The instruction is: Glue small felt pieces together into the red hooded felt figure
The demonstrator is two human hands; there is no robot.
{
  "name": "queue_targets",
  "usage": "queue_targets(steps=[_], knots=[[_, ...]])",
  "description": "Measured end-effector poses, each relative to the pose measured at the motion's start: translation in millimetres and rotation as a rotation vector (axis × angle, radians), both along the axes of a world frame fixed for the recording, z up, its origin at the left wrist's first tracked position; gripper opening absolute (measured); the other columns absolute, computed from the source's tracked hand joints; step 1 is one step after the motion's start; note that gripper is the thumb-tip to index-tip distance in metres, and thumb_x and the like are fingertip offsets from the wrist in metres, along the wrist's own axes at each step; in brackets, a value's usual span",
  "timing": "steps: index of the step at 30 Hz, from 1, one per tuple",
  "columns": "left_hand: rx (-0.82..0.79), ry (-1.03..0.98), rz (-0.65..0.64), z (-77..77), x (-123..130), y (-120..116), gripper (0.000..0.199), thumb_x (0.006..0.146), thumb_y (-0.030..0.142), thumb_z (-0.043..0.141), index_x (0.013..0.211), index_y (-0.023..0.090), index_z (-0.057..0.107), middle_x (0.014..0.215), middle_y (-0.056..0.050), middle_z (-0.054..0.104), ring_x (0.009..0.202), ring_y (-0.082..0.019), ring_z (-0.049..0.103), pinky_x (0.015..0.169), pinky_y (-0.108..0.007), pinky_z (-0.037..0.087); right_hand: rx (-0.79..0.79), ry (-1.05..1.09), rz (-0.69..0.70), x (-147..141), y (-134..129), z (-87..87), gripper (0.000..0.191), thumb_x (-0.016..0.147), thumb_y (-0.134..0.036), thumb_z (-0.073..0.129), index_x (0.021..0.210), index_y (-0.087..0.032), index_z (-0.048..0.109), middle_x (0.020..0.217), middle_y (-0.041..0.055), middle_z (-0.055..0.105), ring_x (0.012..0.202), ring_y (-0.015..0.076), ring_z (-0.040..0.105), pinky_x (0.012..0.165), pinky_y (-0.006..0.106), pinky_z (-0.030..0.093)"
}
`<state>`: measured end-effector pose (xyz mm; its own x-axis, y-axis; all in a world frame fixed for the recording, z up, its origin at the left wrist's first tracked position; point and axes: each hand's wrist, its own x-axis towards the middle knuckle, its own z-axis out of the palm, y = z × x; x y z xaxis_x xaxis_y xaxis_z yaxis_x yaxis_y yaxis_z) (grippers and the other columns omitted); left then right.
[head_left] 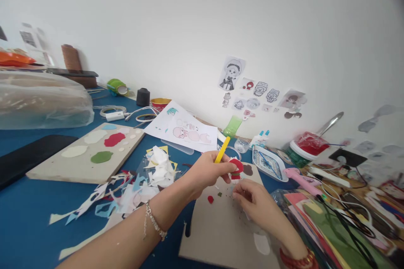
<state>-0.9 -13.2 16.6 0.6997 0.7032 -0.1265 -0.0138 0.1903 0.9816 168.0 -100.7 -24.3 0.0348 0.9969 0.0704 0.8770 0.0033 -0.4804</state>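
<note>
"What takes up most of the room?"

"A smooth white wall. Below it spreads a blue tabletop, matt and crowded."

"And on that?"

"Off to the left, a crinkled clear plastic bag, bulging. Two flat grey-beige boards come next: the left board, slightly tilted to view, and the near board, which lies under the hands."

"The stack on the right?"

"Coloured sheets, green, pink and yellow, with black cables across them. Between the boards sits a scrap heap, all thin curling strips and ragged offcuts, white, cream and pale blue. Behind it lies a printed paper, crisp and flat, with pink figures."

"What are the hands doing?"

"The left hand has thumb and fingers pinched on a layered red piece, rounded, with white at its edge, just above the near board. A yellow stick, straight and slim, rises from the same hand. The right hand is curled just below that piece; I can't tell whether its fingers grip anything."

"Anything smaller?"

"A dark brown shape with lobed edges, flat on the near board, then a red dot and a tiny green scrap."
</note>
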Motion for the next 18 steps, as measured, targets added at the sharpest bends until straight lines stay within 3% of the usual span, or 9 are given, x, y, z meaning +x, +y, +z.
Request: queue_targets(steps=[5,11,15,18], knots=[[-0.006,0.000,0.022,0.2,-1.5,-0.9,0.021,0.072,0.031,0.067,0.069,0.019,0.051,0.053,0.001,0.059,0.043,-0.006,0.029,0.043,-0.023,0.016,-0.022,0.027,0.028,-3.3,0.8,-1.8,0.012,0.080,-0.021,0.056,0.073,-0.020,0.066,0.071,-0.0016,0.057,0.062,0.0132,0.050,0.057,0.024,0.035],[-0.010,-0.026,0.040,1.5,-1.3,-1.8,0.020,0.071,0.027,0.066,0.066,0.019,0.049,0.050,0.002,0.057,0.041,-0.006,0.029,0.043,-0.024,0.015,-0.021,-0.002,0.034,0.0,0.2,-3.7,0.016,0.083,-0.023,0.053,0.072,-0.020,0.064,0.070,-0.0019,0.055,0.061,0.0128,0.050,0.055,0.024,0.036],[-0.011,-0.023,0.027,1.1,-1.7,-0.4,0.020,0.071,0.028,0.067,0.066,0.019,0.049,0.050,0.002,0.057,0.041,-0.006,0.029,0.043,-0.024,0.015,0.042,-0.076,-0.033,0.3,-5.5,3.6,0.014,0.082,-0.024,0.052,0.073,-0.021,0.063,0.069,-0.0014,0.054,0.062,0.0150,0.049,0.057,0.026,0.033],[0.002,-0.017,0.016,-0.1,-2.4,0.5,0.020,0.071,0.030,0.067,0.067,0.019,0.050,0.051,0.001,0.058,0.041,-0.006,0.028,0.044,-0.023,0.017,0.114,-0.110,-0.105,0.1,-21.4,14.9,0.023,0.089,-0.033,0.046,0.078,-0.022,0.062,0.074,0.0007,0.056,0.063,0.0163,0.050,0.059,0.028,0.034]])
